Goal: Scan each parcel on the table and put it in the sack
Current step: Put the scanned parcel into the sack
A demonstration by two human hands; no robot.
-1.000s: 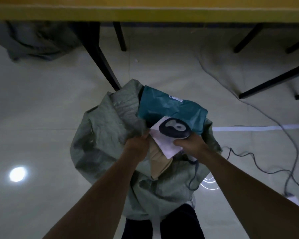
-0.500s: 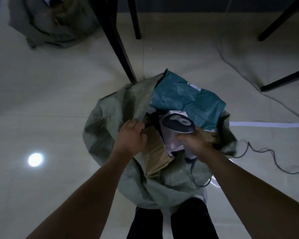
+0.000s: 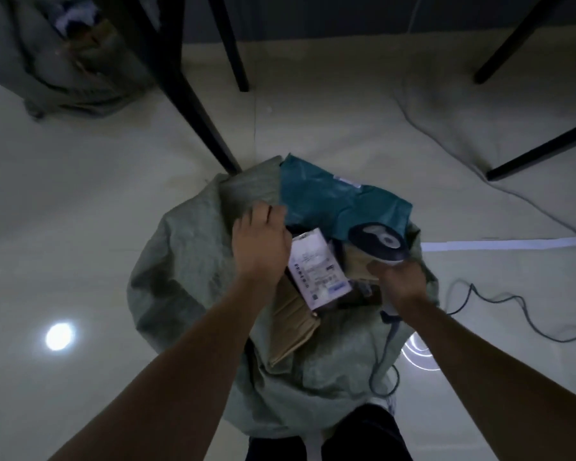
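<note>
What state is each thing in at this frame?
sack, open, on the floor.
teal parcel, inside, poking out of the mouth.
white-labelled parcel, inside, label up.
barcode scanner, held over the sack.
left hand, grips the sack's rim.
right hand, grips the barcode scanner.

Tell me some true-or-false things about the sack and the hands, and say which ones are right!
1. The right hand holds the scanner. True.
2. The teal parcel lies flat on the floor beside the sack. False: it sticks up out of the sack's mouth.
3. The left hand holds the sack's rim. True.
4. The white parcel has its label facing down. False: the label faces up and its printing shows, inside the sack's mouth between the two hands.
</note>
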